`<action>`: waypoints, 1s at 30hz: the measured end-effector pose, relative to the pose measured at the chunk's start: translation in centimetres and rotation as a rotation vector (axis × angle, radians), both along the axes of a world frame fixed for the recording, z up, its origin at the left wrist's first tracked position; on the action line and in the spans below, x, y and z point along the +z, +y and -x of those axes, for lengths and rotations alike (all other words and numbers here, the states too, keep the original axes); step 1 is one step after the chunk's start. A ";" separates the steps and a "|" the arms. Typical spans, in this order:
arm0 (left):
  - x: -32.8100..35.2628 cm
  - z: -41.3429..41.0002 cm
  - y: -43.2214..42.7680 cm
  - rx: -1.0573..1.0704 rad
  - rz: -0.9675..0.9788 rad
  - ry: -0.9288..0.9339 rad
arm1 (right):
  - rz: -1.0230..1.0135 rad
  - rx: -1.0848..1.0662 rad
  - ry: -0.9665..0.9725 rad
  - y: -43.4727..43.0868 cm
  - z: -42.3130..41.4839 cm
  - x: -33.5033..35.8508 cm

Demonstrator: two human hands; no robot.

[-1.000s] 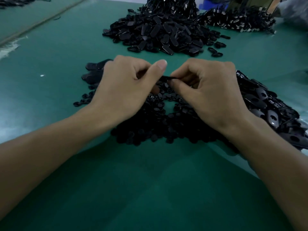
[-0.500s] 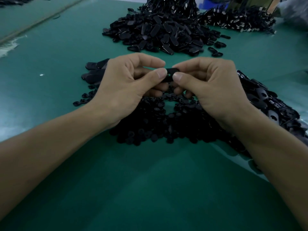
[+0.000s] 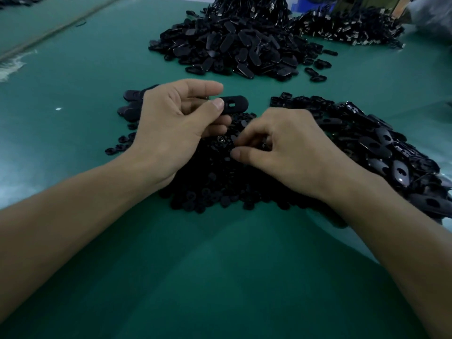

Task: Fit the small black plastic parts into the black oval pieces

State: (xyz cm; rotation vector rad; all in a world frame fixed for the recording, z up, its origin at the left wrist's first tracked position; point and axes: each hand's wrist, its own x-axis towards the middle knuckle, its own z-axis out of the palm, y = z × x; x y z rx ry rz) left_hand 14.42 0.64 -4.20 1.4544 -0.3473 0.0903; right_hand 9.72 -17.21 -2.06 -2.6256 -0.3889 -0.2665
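Observation:
My left hand (image 3: 176,123) pinches a black oval piece (image 3: 236,104) between thumb and forefinger, held flat above the table with its slotted face up. My right hand (image 3: 286,148) rests lower, fingers curled down into the heap of small black plastic parts (image 3: 215,182) in front of me; whether a part sits between the fingertips is hidden. A pile of loose oval pieces (image 3: 381,148) spreads to the right of that hand.
The green table (image 3: 220,277) carries a large mound of black oval pieces (image 3: 234,42) at the back and another heap of parts with metal bits (image 3: 349,28) at the far right. A few ovals (image 3: 132,101) lie left of my left hand.
My right hand let go of the oval piece and dropped down to the small-parts heap. The left hand keeps the oval, now held alone and slightly higher.

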 end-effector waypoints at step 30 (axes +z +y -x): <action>-0.4 -0.2 -0.1 0.018 -0.047 -0.031 | -0.283 -0.079 -0.078 0.8 0.3 0.5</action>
